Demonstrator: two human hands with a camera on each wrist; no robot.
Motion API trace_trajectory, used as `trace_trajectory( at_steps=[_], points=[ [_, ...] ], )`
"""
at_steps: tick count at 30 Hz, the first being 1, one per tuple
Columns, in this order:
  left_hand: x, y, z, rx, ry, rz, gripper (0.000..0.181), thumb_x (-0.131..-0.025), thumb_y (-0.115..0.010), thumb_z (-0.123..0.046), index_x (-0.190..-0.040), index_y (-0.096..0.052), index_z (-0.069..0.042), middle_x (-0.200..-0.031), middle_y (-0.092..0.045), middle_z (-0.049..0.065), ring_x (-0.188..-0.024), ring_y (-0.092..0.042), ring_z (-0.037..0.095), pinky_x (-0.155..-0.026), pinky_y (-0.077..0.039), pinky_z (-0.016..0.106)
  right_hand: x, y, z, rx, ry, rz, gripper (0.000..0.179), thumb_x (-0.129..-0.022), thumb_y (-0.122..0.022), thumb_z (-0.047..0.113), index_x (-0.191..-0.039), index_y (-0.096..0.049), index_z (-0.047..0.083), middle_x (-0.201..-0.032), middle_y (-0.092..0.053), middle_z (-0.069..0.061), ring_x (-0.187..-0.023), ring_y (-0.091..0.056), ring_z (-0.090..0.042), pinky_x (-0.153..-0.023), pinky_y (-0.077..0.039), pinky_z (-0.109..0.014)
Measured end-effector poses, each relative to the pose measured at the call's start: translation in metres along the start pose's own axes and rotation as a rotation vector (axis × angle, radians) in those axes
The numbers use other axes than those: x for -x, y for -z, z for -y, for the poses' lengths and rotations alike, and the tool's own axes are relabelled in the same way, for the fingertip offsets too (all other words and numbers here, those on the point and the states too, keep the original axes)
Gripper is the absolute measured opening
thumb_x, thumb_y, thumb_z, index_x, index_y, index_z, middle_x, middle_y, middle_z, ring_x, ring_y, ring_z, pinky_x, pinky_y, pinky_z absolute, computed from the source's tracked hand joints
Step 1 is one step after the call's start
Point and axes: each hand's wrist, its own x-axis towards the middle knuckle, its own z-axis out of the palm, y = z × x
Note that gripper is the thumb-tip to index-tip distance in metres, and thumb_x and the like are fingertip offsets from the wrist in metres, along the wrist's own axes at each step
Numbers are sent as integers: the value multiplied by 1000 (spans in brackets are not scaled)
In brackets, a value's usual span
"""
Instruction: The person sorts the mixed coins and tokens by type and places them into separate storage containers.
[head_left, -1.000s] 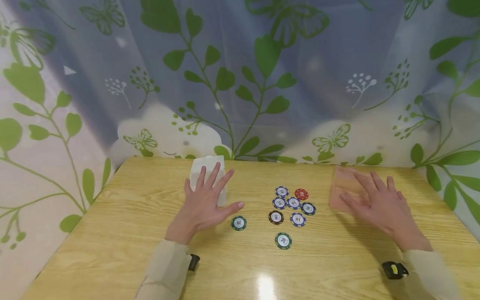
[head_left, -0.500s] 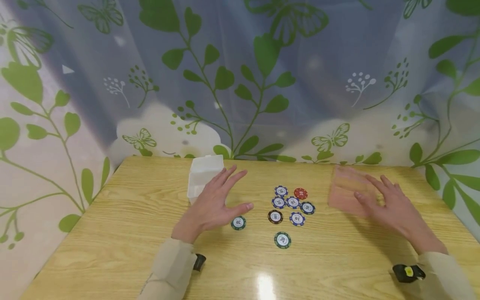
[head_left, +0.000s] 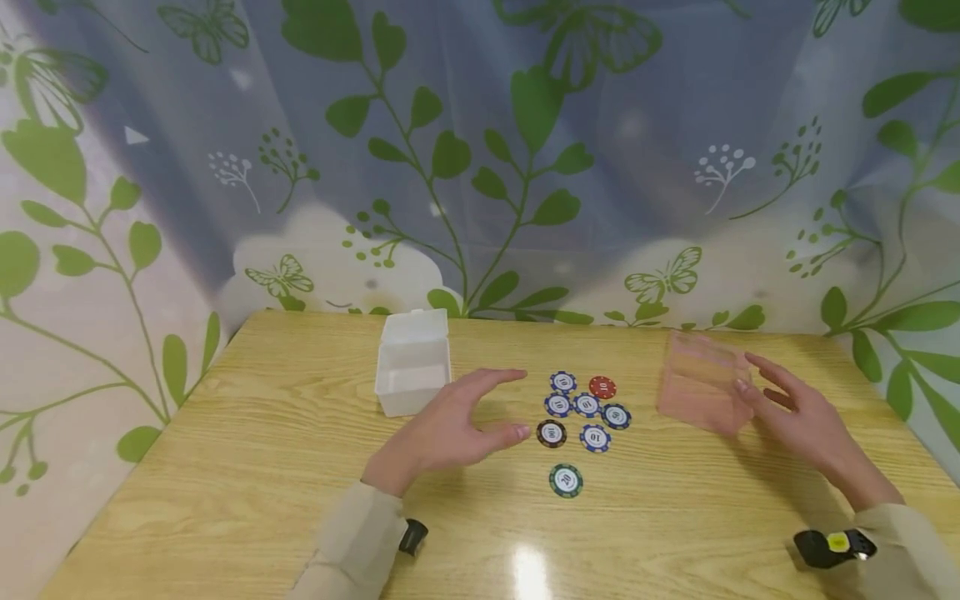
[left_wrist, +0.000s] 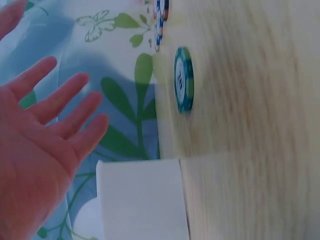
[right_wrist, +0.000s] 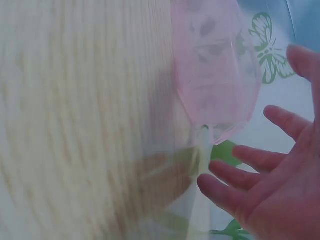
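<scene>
My left hand (head_left: 457, 425) hovers over the table with fingers extended and thumb apart, left of a loose group of poker chips. The group includes several blue chips (head_left: 596, 438), a red chip (head_left: 602, 387), a black 100 chip (head_left: 551, 433) and a green 20 chip (head_left: 566, 481). In the left wrist view another green chip (left_wrist: 184, 80) lies on the wood; the hand hides it from the head view. My right hand (head_left: 810, 429), fingers relaxed and holding nothing, is at the right side of a translucent pink box (head_left: 697, 392). Both palms look bare in the wrist views.
A white box (head_left: 412, 375) with its lid raised stands behind the left hand, near the table's back edge. The wooden table (head_left: 247, 467) meets a leaf-patterned curtain (head_left: 480, 167) at the back. Black straps (head_left: 832, 546) sit at the wrists.
My left hand has moved right and nearer, uncovering the white box and covering the left green chip. My right hand has drifted right, off most of the pink box. Chips and boxes have not moved.
</scene>
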Motion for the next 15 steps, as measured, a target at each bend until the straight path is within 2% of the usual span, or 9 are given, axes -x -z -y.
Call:
trace_trajectory(
  at_steps=[2,3,5,6,8,10,11,12,15],
  points=[
    [-2,-4,-1,0,-14,36,68,-92,-67,-59,-152,-46,-35,-158,-46,-8,-149,-41,23,-119,-36,53,0,-1,-4,-20,13,1,72,-108,-46,46,-164,-21,8,-155,-30,-43,-134,-41,-65,-93,-57,-43],
    [-2,-6,-2,-3,-19,54,66,-93,-66,-58,-151,-48,-34,-158,-47,-7,-148,-42,22,-119,-37,51,0,-1,-6,-23,23,1,71,-108,-48,44,-163,-23,8,-153,-34,-43,-133,-43,-63,-88,-57,-31],
    [-4,-10,-4,0,-32,86,63,-94,-67,-55,-150,-51,-29,-156,-49,-4,-147,-44,22,-119,-37,49,0,-1,-9,-21,39,-6,69,-107,-52,41,-162,-28,8,-150,-41,-42,-130,-53,-56,-77,-48,-13],
    [-5,-12,-5,-7,-40,99,62,-95,-66,-54,-149,-53,-27,-155,-50,-3,-147,-45,22,-119,-38,49,0,-1,-10,-26,45,-6,68,-106,-54,40,-161,-30,8,-148,-43,-41,-127,-61,-43,-73,-42,-7],
    [-8,-16,-6,-22,-57,119,59,-96,-66,-52,-147,-55,-24,-152,-54,-2,-143,-48,21,-118,-40,46,0,0,-12,-37,57,4,66,-105,-56,38,-160,-33,8,-148,-46,-39,-118,-66,-12,-74,-41,-5],
    [-10,-20,-7,-39,-73,140,56,-96,-67,-50,-144,-58,-23,-144,-60,-1,-136,-54,19,-114,-44,43,1,0,-13,-48,57,13,65,-105,-58,37,-159,-36,8,-148,-47,-37,-107,-54,15,-75,-43,-6],
    [-11,-22,-8,-46,-81,152,53,-97,-67,-48,-143,-59,-22,-140,-62,-1,-132,-56,18,-111,-46,40,1,1,-13,-56,53,24,65,-105,-58,38,-158,-37,7,-149,-47,-36,-103,-46,24,-75,-43,-6],
    [-11,-24,-9,-52,-91,163,52,-97,-68,-47,-141,-61,-21,-136,-64,-2,-127,-59,17,-108,-48,38,1,1,-13,-65,48,37,65,-105,-58,38,-158,-37,7,-150,-47,-35,-100,-40,29,-76,-44,-6],
    [-13,-30,-12,-45,-99,208,45,-97,-70,-42,-135,-65,-20,-126,-66,-2,-116,-61,14,-99,-51,30,2,1,-14,-74,31,65,66,-105,-57,40,-157,-39,4,-151,-47,-32,-99,-39,31,-76,-45,-7]
  ],
)
